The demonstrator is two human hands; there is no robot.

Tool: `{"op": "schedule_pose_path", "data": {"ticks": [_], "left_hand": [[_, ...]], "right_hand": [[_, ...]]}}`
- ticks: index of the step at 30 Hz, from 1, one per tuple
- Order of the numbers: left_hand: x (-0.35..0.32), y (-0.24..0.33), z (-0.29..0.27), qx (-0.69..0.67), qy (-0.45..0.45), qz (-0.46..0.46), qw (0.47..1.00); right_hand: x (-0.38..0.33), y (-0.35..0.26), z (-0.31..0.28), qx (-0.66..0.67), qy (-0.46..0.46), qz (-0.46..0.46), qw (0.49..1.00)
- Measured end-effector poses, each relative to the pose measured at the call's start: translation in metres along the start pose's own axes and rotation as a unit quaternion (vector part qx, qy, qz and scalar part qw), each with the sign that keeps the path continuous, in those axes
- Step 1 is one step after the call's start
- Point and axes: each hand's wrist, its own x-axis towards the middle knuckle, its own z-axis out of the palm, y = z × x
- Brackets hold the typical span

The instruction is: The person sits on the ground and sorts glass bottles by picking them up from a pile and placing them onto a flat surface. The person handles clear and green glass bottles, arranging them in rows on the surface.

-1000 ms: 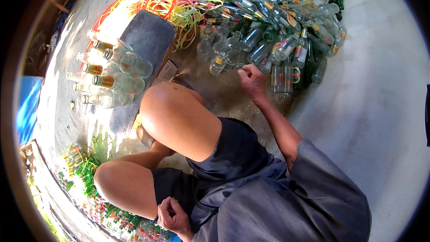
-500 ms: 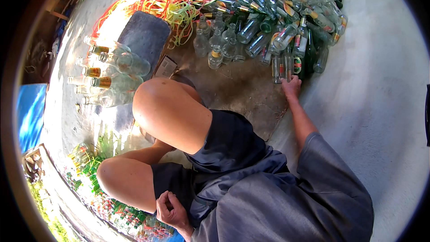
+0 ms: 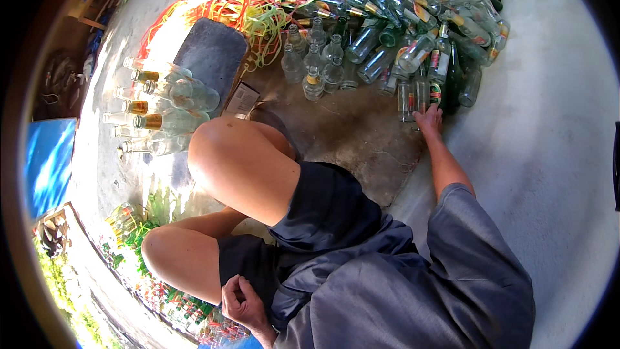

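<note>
My right hand (image 3: 429, 121) reaches forward to the near edge of a large heap of glass bottles (image 3: 413, 10). Its fingers close about the lower end of a clear glass bottle (image 3: 421, 92); the exact grip is partly hidden. Beside that bottle lies another clear bottle (image 3: 405, 100), and on its other side a dark green bottle (image 3: 436, 94) with a red and green label. Curled loosely, my left hand (image 3: 245, 304) rests by my shorts, with nothing visible in it.
Several clear bottles (image 3: 313, 64) stand upright left of the heap. More bottles (image 3: 171, 119) lie stacked at the left, by a dark padded slab (image 3: 210, 52). Red and yellow plastic straps (image 3: 226, 10) tangle behind it. A small carton (image 3: 243, 99) sits near my knee.
The whole view has shifted slightly. My right hand has moved a little to the right, staying at the same bottles. My left hand remains curled by my shorts.
</note>
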Motion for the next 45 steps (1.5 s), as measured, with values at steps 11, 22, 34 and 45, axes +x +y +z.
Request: {"op": "schedule_pose_path", "data": {"ticks": [11,22,34,45], "left_hand": [[-0.001,0.006,-0.001,0.017,0.005,0.008,1.0],[-0.001,0.006,-0.001,0.01,-0.003,0.002,1.0],[-0.002,0.011,-0.002,0.003,0.004,-0.003,1.0],[-0.002,0.005,-0.003,0.0,-0.002,-0.008,1.0]], "right_hand": [[0.025,0.001,0.019,-0.003,-0.014,0.006,1.0],[0.015,0.016,0.013,0.006,-0.048,-0.011,0.999],[-0.055,0.041,0.031,0.347,-0.209,0.093,0.91],[-0.15,0.01,0.068,0.581,-0.286,0.166,0.743]]}}
